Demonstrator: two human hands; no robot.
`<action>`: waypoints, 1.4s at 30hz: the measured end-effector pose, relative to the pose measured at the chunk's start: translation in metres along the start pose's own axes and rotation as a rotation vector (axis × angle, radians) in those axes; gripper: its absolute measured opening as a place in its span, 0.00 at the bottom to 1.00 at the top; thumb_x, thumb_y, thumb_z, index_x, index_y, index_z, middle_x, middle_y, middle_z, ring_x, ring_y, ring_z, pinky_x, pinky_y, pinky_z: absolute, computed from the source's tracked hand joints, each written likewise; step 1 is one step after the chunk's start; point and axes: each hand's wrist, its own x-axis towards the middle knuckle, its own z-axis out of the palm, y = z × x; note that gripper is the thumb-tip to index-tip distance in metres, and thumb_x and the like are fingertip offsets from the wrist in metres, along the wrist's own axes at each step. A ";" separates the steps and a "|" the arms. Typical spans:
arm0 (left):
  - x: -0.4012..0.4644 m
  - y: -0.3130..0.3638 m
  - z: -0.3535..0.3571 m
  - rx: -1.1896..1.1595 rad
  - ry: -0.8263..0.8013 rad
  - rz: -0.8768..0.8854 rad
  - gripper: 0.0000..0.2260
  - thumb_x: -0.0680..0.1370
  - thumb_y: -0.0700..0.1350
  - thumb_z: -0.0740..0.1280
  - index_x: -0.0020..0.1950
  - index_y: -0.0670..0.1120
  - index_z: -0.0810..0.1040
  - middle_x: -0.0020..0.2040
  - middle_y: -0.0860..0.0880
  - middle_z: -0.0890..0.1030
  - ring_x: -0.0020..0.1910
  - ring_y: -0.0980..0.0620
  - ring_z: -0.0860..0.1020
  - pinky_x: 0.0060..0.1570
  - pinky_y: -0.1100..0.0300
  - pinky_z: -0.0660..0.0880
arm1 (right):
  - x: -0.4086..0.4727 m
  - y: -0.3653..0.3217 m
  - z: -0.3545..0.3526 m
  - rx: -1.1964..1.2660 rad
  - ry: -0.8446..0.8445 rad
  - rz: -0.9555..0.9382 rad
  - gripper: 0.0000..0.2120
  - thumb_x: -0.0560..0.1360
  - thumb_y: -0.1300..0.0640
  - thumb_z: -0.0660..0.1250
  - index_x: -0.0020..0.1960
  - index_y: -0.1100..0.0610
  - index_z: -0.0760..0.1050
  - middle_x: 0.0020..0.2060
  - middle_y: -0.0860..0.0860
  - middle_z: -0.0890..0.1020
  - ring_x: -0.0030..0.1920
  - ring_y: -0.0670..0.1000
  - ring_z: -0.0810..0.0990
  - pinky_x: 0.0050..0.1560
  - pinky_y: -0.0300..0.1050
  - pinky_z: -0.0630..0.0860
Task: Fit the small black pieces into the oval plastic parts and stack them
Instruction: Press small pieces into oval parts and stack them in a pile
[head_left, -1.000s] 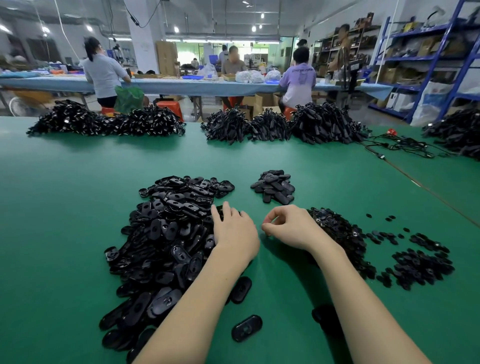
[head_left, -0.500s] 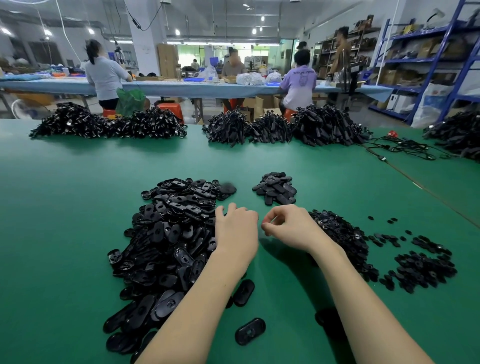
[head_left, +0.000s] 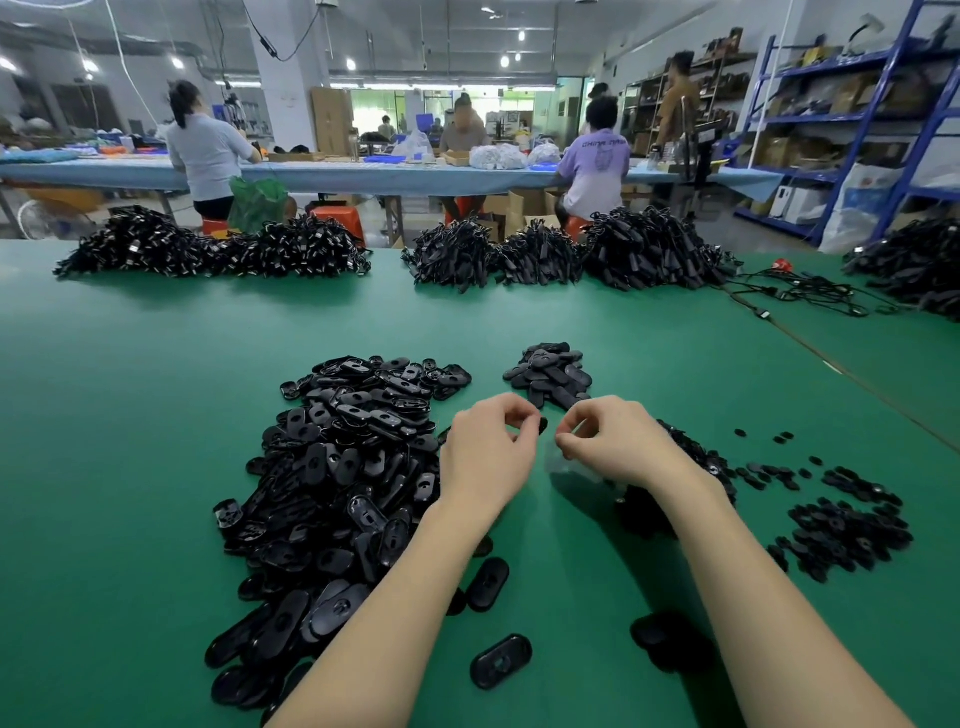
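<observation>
A big heap of black oval plastic parts (head_left: 343, 467) lies on the green table, left of my hands. A small pile of oval parts (head_left: 550, 374) sits just beyond my hands. Small black pieces (head_left: 847, 530) are scattered and heaped at the right, with another dark heap (head_left: 696, 457) partly hidden behind my right wrist. My left hand (head_left: 488, 452) has its fingers curled around a black oval part (head_left: 542, 426) whose edge shows at the fingertips. My right hand (head_left: 608, 441) is close beside it, fingers curled in a pinch; what it pinches is hidden.
Loose oval parts (head_left: 501, 660) lie near the table's front between my forearms. Long heaps of black corded items (head_left: 639, 254) line the far edge of the table (head_left: 130, 389), with cables (head_left: 800, 296) at the right. People sit at a blue table behind; blue shelving stands at right.
My left hand has lifted off the big heap and curled its fingers around an oval part, moving toward my right hand. Both hands now meet in front of the small pile.
</observation>
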 end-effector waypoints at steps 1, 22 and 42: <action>0.000 0.002 0.001 -0.128 -0.011 -0.051 0.04 0.78 0.50 0.69 0.43 0.55 0.81 0.39 0.59 0.82 0.39 0.59 0.81 0.46 0.61 0.77 | 0.000 0.003 -0.003 -0.042 0.012 0.013 0.04 0.74 0.48 0.67 0.42 0.44 0.80 0.41 0.40 0.85 0.45 0.47 0.82 0.49 0.45 0.80; 0.004 -0.002 0.009 -0.921 -0.171 -0.573 0.03 0.81 0.41 0.66 0.53 0.44 0.77 0.52 0.42 0.82 0.31 0.56 0.82 0.33 0.64 0.79 | -0.011 0.008 -0.019 -0.280 -0.110 0.175 0.03 0.70 0.55 0.73 0.42 0.48 0.84 0.47 0.51 0.83 0.47 0.54 0.82 0.46 0.44 0.80; 0.006 -0.005 0.007 -1.079 -0.182 -0.603 0.06 0.78 0.31 0.67 0.47 0.41 0.75 0.47 0.40 0.84 0.39 0.49 0.86 0.53 0.58 0.81 | -0.013 0.005 -0.017 -0.100 -0.013 0.207 0.04 0.71 0.56 0.71 0.43 0.49 0.85 0.44 0.51 0.85 0.47 0.54 0.84 0.47 0.41 0.79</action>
